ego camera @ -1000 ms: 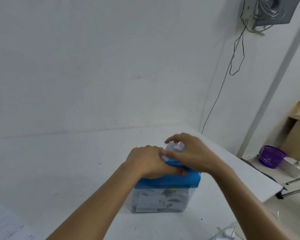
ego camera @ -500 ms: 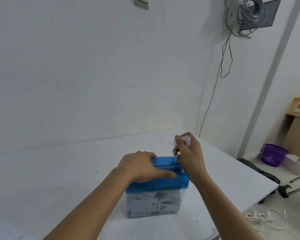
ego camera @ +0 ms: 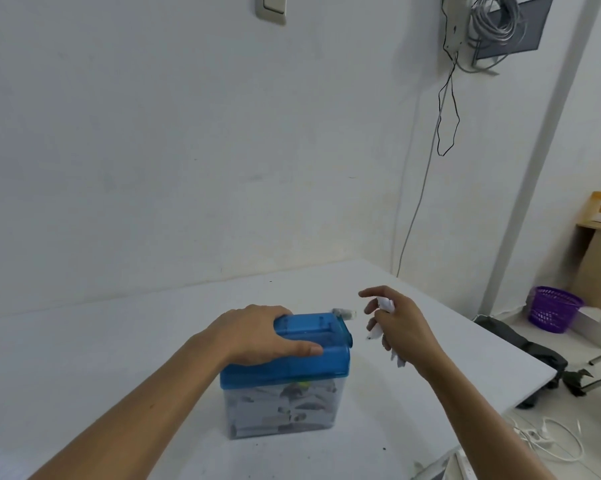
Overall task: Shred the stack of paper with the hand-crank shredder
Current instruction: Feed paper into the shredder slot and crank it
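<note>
Clasping blue shredder (ego camera: 285, 367) on worktop (ego camera: 101, 358): left hand (ego camera: 254, 332), grip curled over its top. Right hand (ego camera: 406, 330) just beside, grip closed round crumpled paper (ego camera: 386, 303).

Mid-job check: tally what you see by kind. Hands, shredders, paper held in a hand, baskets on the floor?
2 hands: left hand, right hand
1 shredder
1 paper scrap, in the right hand
1 purple basket
Total: 5

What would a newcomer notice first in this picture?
The blue-lidded shredder in the middle of the white table, shreds showing through its clear bin, with the left hand gripping its lid. Just right of it, the right hand holds crumpled paper. A purple basket stands beyond the table, far right.
</note>
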### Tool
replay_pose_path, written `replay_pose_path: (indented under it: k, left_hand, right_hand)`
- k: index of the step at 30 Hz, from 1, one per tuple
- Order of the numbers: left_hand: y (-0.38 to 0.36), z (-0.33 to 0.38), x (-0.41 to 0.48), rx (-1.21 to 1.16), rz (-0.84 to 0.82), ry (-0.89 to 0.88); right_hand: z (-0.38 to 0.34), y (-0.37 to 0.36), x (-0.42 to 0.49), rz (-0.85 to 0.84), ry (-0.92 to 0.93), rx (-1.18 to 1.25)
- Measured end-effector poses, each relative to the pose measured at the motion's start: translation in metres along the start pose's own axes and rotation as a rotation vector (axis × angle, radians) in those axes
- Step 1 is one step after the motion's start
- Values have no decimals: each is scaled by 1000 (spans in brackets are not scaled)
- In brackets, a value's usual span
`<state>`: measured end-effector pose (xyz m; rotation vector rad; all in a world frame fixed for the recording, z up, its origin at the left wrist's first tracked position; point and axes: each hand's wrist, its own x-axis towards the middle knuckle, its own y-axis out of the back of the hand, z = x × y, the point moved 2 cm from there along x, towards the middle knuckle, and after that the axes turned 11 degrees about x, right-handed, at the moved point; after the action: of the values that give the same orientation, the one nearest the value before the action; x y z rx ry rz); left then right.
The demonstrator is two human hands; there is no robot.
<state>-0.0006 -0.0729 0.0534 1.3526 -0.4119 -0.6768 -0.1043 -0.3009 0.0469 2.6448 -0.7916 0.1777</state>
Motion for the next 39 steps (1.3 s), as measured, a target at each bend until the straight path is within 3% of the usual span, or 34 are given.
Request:
replay_pose_path:
  k: [5, 10, 17, 28, 34, 39]
  left_hand:
    - [6, 5, -2, 84, -16, -15]
    - [4, 19, -2, 108, -15, -5]
    - [-10, 22, -3, 147, 113, -43]
    - [-15, 26, -2, 183, 198, 22]
    - [-17, 26, 1, 204, 182, 38]
    - [-17, 26, 1, 188, 194, 30]
  right_hand:
    - [2, -2, 5, -117, 143, -275]
    - [4, -6, 8, -182, 338, -859]
    - [25, -23, 15, -242, 613, -944]
    - [51, -50, -15, -245, 313, -751]
    - [39, -43, -48, -382, 99, -823]
    - [-28, -15, -38, -558, -23, -890]
